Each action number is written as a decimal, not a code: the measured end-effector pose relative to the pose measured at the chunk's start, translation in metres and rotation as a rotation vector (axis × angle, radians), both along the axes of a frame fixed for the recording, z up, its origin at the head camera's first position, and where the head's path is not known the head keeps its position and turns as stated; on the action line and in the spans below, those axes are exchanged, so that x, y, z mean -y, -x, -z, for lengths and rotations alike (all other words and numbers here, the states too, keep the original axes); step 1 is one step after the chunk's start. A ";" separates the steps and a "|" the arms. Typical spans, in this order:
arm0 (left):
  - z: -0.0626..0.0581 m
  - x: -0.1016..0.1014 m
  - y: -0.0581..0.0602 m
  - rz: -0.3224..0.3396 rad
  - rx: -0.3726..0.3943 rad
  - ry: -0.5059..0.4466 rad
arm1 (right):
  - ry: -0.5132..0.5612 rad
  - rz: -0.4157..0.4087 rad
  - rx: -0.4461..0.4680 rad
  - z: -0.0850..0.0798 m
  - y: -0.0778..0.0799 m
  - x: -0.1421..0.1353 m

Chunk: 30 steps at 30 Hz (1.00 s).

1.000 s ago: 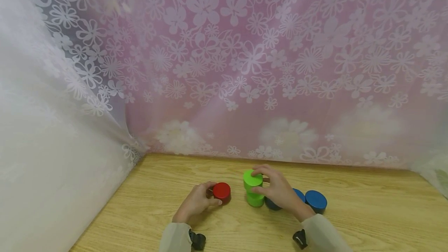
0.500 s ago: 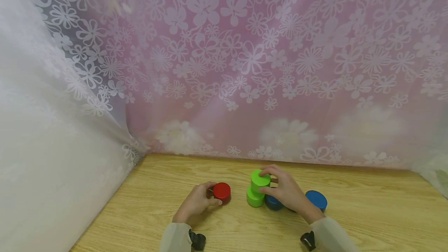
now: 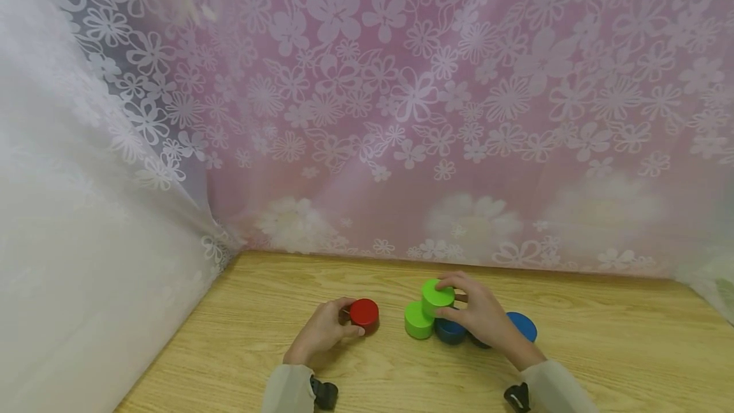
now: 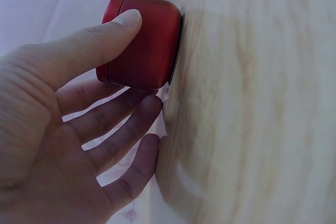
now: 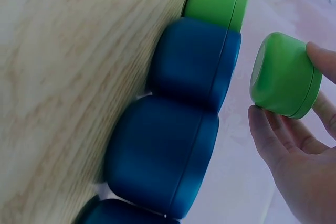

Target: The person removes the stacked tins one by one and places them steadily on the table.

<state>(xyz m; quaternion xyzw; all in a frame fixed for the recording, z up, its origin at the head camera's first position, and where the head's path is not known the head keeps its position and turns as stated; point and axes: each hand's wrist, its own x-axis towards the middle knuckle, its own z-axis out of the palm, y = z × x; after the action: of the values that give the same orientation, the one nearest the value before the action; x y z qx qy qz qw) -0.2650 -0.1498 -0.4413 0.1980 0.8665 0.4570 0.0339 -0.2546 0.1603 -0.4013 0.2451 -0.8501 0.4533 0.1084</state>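
My left hand (image 3: 322,331) holds a small round red tin (image 3: 364,316) that stands on the table. In the left wrist view its thumb lies on the side of the tin, with fingertips around the far side. Off the table, my right hand (image 3: 480,311) grips a green lidded tin (image 5: 286,74) between thumb and fingers. A second green tin (image 3: 418,322) stands on the table, just left of a blue tin (image 5: 194,61). Another blue tin (image 5: 160,153) follows in the row, partly hidden by my right hand in the head view.
At the right end of the row is a third blue tin (image 3: 523,325). The wood-grain table (image 3: 275,279) meets a pink flowered curtain (image 3: 367,145) at the back. A pale sheet (image 3: 103,241) hangs along the left side.
My right hand has moved to the right with the green tin, from above the other green tin to above the nearest blue one. The left hand and red tin have stayed still.
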 end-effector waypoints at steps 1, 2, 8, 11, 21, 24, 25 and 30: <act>0.000 0.000 0.000 0.000 0.000 0.002 | 0.001 0.003 0.001 0.000 0.000 -0.001; 0.000 0.000 0.000 -0.001 0.001 0.002 | 0.003 0.004 0.000 0.001 0.000 -0.002; 0.001 0.000 0.000 -0.002 -0.003 0.013 | 0.011 0.001 -0.034 0.002 -0.002 -0.009; 0.001 0.000 0.001 0.001 -0.007 0.012 | 0.012 0.004 -0.040 0.002 -0.004 -0.011; 0.002 0.001 0.001 0.006 -0.004 0.012 | -0.019 0.021 -0.045 0.006 -0.004 -0.021; 0.002 0.001 0.001 0.004 0.002 0.005 | -0.026 0.022 -0.051 0.005 -0.005 -0.024; 0.002 0.001 0.001 0.004 0.004 0.002 | -0.027 0.024 -0.052 0.005 -0.006 -0.025; 0.002 0.001 0.001 0.002 0.007 -0.004 | -0.036 0.043 -0.051 0.005 -0.006 -0.030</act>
<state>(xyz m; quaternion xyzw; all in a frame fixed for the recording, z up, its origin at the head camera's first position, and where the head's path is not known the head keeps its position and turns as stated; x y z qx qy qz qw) -0.2664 -0.1510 -0.4433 0.1974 0.8653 0.4592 0.0373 -0.2482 0.1905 -0.4058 0.2401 -0.8602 0.4290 0.1356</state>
